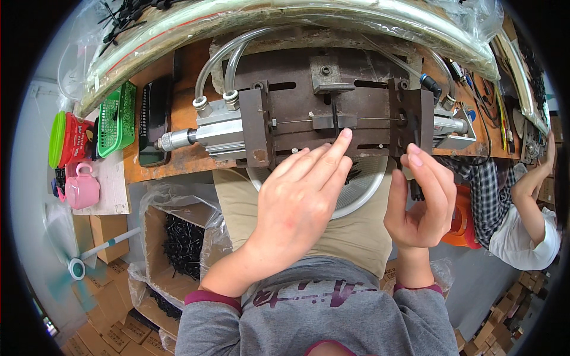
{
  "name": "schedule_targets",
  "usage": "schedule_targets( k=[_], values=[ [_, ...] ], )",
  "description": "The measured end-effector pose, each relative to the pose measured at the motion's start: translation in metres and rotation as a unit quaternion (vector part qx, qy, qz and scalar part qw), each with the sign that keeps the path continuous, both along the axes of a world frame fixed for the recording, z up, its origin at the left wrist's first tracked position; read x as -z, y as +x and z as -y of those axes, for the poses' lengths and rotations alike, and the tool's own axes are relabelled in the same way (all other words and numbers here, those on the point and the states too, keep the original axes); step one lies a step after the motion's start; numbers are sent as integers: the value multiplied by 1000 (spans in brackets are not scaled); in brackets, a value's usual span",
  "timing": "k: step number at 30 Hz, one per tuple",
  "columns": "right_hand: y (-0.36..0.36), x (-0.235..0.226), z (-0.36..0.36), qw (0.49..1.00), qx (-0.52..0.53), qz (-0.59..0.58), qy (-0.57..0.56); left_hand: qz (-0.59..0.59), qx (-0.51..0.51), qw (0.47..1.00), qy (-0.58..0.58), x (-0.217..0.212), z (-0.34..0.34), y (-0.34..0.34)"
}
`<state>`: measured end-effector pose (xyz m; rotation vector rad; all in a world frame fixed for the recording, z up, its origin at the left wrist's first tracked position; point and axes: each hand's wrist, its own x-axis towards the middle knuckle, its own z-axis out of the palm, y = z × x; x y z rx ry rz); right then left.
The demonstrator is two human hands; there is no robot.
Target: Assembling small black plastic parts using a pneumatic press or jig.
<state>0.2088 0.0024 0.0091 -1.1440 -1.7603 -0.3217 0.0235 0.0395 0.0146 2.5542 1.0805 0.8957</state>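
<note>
My left hand (300, 204) reaches over the front of a dark metal fixture (362, 107) with its fingers stretched out. Its index fingertip is at a small clamp block (347, 121) in the middle, beside a thin black upright piece (334, 110). A second small block (322, 122) faces the first across a narrow gap. My right hand (423, 204) is raised at the fixture's right front, thumb and fingers curled around something dark, mostly hidden. Below the fixture, a light round mesh basket (368, 193) rests over my lap, with some black pieces inside, partly covered by my left hand.
Air cylinders (219, 133) with clear hoses flank the fixture. A green basket (117, 118), black tray (155, 121) and pink cup (82, 188) stand left. A lined carton (155, 237) holds black parts. Another person (528, 219) sits right. A fan (77, 268) stands lower left.
</note>
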Motion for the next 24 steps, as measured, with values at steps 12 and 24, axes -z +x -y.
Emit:
schedule_targets(
  k=[12,24],
  values=[
    [3,-1,0,997,-34,-69,-29,-71,-21,997,8,-14,-3,-2],
    [-2,-16,3,979,-62,-29,-192,7,17,998,-58,-59,-28,-22]
  ],
)
